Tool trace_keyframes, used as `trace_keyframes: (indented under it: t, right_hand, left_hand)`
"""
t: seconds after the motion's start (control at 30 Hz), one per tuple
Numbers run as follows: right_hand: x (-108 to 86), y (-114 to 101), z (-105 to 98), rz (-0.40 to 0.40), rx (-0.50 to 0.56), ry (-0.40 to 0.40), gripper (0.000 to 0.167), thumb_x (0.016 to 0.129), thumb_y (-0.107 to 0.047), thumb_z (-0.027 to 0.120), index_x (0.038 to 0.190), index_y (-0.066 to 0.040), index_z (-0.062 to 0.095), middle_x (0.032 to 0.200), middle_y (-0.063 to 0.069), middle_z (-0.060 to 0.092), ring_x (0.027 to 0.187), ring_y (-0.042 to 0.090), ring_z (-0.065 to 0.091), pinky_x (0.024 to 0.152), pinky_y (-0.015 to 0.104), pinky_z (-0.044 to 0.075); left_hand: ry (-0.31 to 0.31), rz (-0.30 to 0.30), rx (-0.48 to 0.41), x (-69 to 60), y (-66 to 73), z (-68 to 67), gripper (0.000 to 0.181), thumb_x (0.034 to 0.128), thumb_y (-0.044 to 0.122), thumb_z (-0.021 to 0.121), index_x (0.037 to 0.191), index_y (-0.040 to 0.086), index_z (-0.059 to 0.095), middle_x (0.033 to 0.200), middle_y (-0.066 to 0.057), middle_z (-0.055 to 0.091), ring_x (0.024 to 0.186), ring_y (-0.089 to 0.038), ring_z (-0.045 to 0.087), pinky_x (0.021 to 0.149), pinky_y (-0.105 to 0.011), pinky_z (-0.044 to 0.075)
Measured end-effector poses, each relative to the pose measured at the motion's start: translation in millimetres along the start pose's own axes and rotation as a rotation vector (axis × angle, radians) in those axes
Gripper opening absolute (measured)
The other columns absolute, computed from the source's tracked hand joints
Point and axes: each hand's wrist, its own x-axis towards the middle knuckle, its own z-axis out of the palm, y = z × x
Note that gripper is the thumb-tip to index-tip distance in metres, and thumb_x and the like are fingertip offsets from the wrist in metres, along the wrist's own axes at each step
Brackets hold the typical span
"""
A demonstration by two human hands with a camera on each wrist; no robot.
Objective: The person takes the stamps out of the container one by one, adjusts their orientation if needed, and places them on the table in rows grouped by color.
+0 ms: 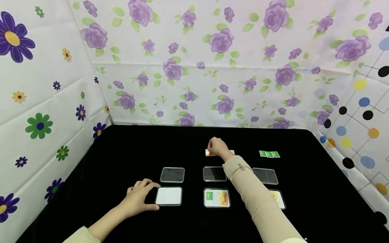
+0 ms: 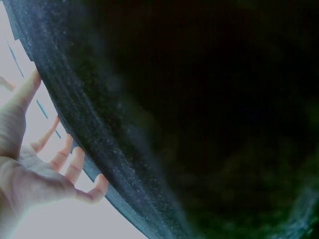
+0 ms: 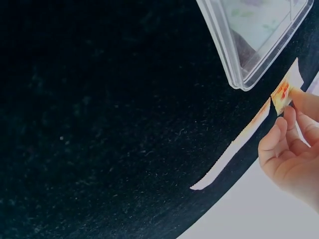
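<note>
In the head view, my right hand (image 1: 218,147) is at the back middle over a row of orange perforated stamps (image 1: 209,153). The right wrist view shows that hand pinching one orange-and-white stamp (image 3: 282,94) between thumb and fingers, tilted up from the table. The other stamps in the row (image 3: 234,142) lie flat beside it. My left hand (image 1: 138,197) is at the left side of a clear case holding a white card (image 1: 169,196). Its thumb and index finger are spread at the case's near and far left corners, with the fingers loosely extended.
Beside the white-card case sits a case with a green and an orange stamp (image 1: 216,198). A third case (image 1: 278,198) is partly under my right sleeve. Clear lids (image 1: 172,174) (image 1: 214,173) (image 1: 265,176) lie behind. Several green stamps (image 1: 269,154) rest at the back right.
</note>
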Motion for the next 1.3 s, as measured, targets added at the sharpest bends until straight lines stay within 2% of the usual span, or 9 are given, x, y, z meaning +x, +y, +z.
trace_keyframes:
  t: [0.13,0.67,0.9,1.3]
  right_hand:
    - [-0.7,0.4,0.0,0.014,0.024,-0.005,0.016,0.089,0.0,0.054,0.075,-0.004,0.06,0.066,0.004,0.053,0.058,0.016,0.045,0.058,0.028,0.037]
    - [5.5,-1.3,9.5,0.049,-0.062,0.041,0.013,0.084,0.001,0.059,0.076,-0.009,0.059,0.076,0.005,0.058,0.066,0.019,0.052,0.06,0.029,0.04]
    - [6.5,-0.8,13.4,0.042,-0.086,0.021,0.016,0.085,0.004,0.055,0.078,-0.01,0.059,0.078,0.007,0.059,0.066,0.021,0.051,0.06,0.031,0.04]
    - [-2.7,1.5,1.8,0.005,-0.08,0.041,0.014,0.085,0.004,0.054,0.087,-0.007,0.063,0.088,0.01,0.064,0.071,0.022,0.055,0.065,0.033,0.044]
  left_hand:
    - [-0.003,0.001,0.005,0.3,-0.1,0.0,0.065,0.0619,0.036,0.084,0.118,0.016,0.058,0.118,-0.01,0.056,0.108,-0.036,0.05,0.083,-0.064,0.039]
    - [0.003,0.003,0.01,0.6,0.0,-0.3,0.066,0.0611,0.036,0.085,0.118,0.016,0.058,0.117,-0.008,0.056,0.107,-0.035,0.05,0.083,-0.063,0.039]
    - [-0.006,0.0,0.0,-0.1,0.1,0.7,0.066,0.0616,0.035,0.084,0.119,0.016,0.058,0.118,-0.008,0.056,0.108,-0.035,0.05,0.083,-0.063,0.039]
    - [-0.001,-0.002,0.004,-0.4,0.5,-0.3,0.065,0.0612,0.035,0.085,0.118,0.016,0.059,0.118,-0.009,0.056,0.107,-0.035,0.05,0.083,-0.065,0.039]
